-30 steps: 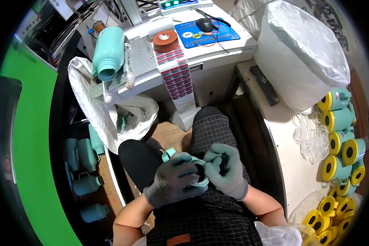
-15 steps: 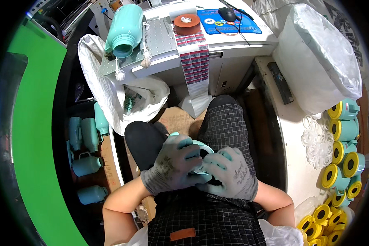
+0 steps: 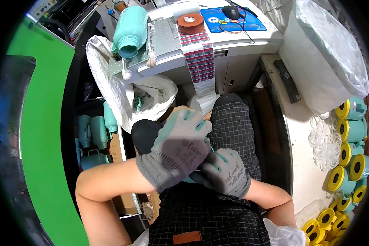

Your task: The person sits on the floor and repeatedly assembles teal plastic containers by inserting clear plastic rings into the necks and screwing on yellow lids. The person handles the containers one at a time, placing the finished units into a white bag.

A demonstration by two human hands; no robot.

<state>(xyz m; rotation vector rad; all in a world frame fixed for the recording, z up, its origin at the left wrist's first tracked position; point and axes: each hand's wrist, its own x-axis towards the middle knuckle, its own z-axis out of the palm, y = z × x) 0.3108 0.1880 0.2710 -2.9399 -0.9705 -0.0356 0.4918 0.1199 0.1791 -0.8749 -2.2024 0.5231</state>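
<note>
Both my hands wear grey gloves and meet over my lap. My left hand [image 3: 176,151] lies on top, palm down, covering a small teal lid-like part [image 3: 189,179] of which only a sliver shows at its lower edge. My right hand [image 3: 225,172] grips the same part from below and to the right. Most of the part is hidden between the two gloves. A strip of red and white stickers [image 3: 201,65] hangs from the bench down toward my knees.
A teal flask [image 3: 129,28] lies on a metal plate on the bench, beside an orange tape roll [image 3: 189,22] and a blue mouse pad [image 3: 233,18]. White sacks stand left and right. Teal lids with yellow caps [image 3: 350,151] and clear rings [image 3: 324,141] lie at right. More teal flasks [image 3: 92,135] stand at left.
My left hand has slid over the teal part and now covers it almost wholly. My head has shifted, so the bench sits higher in view.
</note>
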